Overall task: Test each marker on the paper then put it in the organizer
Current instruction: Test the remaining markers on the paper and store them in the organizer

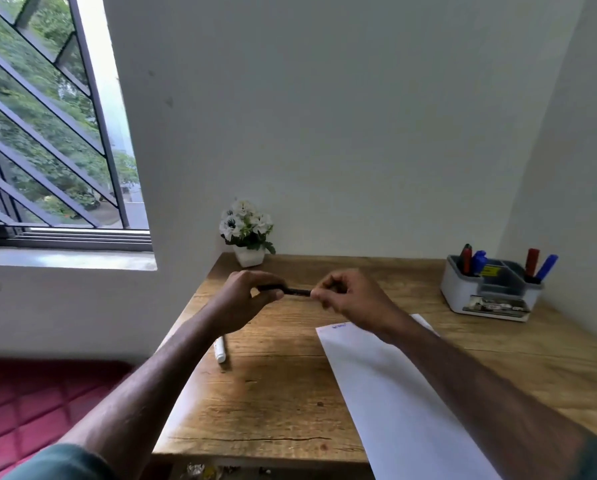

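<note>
Both hands up above the desk [273, 386], left of the paper [387, 393]: left hand [247, 299] grips the black marker [295, 291], right hand [345, 294] pinches its end. A sudden cap release could fling it or smear ink; organizer [491, 289] sits far right.

**A home study corner**

This looks like a room in a home, set up for desk work. A wooden desk [273, 386] is pushed into a corner of plain white walls. At its back-left corner stands a small potted flower [246, 230]; at its back-right, a desk organizer [491, 289]. Left of the desk are a barred window [47, 133] onto trees and what may be a red quilted mattress [30, 403].
</note>
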